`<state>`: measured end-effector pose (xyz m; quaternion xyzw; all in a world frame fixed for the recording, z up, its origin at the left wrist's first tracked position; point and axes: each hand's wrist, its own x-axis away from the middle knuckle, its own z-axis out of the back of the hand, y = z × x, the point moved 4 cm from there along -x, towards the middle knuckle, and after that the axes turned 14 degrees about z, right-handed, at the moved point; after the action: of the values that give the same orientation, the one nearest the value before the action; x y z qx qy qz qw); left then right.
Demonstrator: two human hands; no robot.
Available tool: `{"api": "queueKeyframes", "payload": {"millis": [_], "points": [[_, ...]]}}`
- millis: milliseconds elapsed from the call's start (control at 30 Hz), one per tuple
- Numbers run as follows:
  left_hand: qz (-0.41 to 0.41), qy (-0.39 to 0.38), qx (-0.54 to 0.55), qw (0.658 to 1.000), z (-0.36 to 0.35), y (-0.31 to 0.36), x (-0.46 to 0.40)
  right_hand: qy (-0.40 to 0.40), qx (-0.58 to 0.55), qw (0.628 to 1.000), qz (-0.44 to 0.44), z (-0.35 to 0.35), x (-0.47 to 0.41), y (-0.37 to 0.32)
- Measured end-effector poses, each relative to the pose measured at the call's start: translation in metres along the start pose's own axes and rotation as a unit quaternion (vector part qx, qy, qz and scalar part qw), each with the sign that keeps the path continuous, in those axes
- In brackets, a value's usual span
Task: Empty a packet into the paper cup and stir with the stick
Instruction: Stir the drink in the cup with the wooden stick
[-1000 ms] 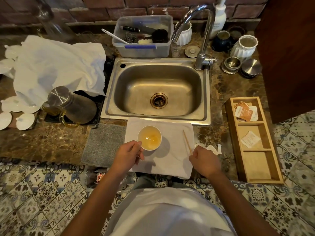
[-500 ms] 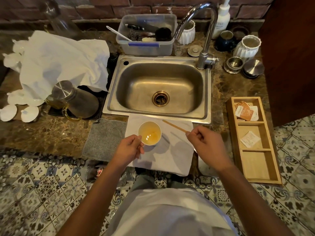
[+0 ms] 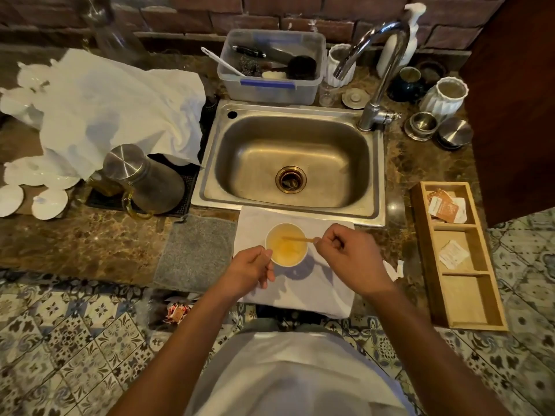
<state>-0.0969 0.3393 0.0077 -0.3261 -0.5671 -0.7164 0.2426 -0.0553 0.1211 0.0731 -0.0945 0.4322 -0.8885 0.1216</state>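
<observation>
The stick (image 3: 298,238), which half a second earlier was held in the air over the cloth at about 2 o'clock from the cup (image 3: 286,244), has now been brought across the rim, and its far end is seen inside the cup, over or in the yellowish liquid; whether the tip is actually wetted cannot be told. A second earlier the stick lay on the cloth (image 3: 318,283) to the right of the cup, so it has been picked up and carried in. From this it is judged that the packet has already been emptied and that stirring is just being started. The stick's long axis is laid nearly level, running from 3 o'clock to 9 o'clock, with the free tip pointing toward 9 o'clock and the held end just outside the rim at 3 o'clock. The right hand (image 3: 348,259) is closed in a pinch, the stick's end being gripped between thumb and fingers (image 3: 329,240). The left hand (image 3: 252,270) is curled against the cup's wall at about 8 o'clock, and the cup is steadied by it; how fully it is wrapped cannot be seen. The cup stands upright on the cloth, on the tabletop (image 3: 99,244), just in front of the sink (image 3: 294,163). A torn wrapper (image 3: 396,270) lies at 4 o'clock from the cup, beside the right wrist.
</observation>
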Motion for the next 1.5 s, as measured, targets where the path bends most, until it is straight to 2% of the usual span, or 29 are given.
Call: {"api": "queueKeyframes", "payload": {"millis": [133,233,333,567,733,967,1133,1300,1400,1500], "points": [[0.007,-0.038,-0.008,0.999,0.005,0.001,-0.008,-0.019,0.125,0.992,0.003,-0.024,-0.014,-0.011],[0.018,-0.068,-0.013,0.997,0.006,-0.001,-0.010,-0.030,0.242,0.970,0.013,-0.032,-0.022,-0.015],[0.029,-0.078,-0.007,0.997,0.008,-0.004,-0.012,-0.038,0.301,0.952,0.026,-0.038,-0.027,-0.018],[0.001,-0.070,0.006,0.998,0.006,-0.001,-0.008,-0.098,0.330,0.939,0.026,-0.040,-0.043,-0.020],[0.003,-0.075,0.005,0.997,0.007,-0.002,-0.010,-0.130,0.416,0.895,0.092,-0.055,-0.044,-0.022],[0.004,-0.076,0.005,0.997,0.005,-0.001,-0.008,-0.200,0.427,0.860,0.194,-0.051,-0.061,-0.027],[0.016,-0.084,0.015,0.996,0.006,-0.002,-0.008,-0.267,0.455,0.808,0.263,-0.059,-0.072,-0.039],[0.027,-0.085,0.022,0.996,0.006,-0.002,-0.007,-0.336,0.509,0.727,0.316,-0.066,-0.068,-0.051],[0.030,-0.086,0.034,0.995,0.005,-0.002,-0.007,-0.373,0.525,0.702,0.305,-0.063,-0.064,-0.052],[0.033,-0.085,0.050,0.995,0.003,-0.004,-0.006,-0.396,0.517,0.701,0.290,-0.053,-0.058,-0.049]]}}
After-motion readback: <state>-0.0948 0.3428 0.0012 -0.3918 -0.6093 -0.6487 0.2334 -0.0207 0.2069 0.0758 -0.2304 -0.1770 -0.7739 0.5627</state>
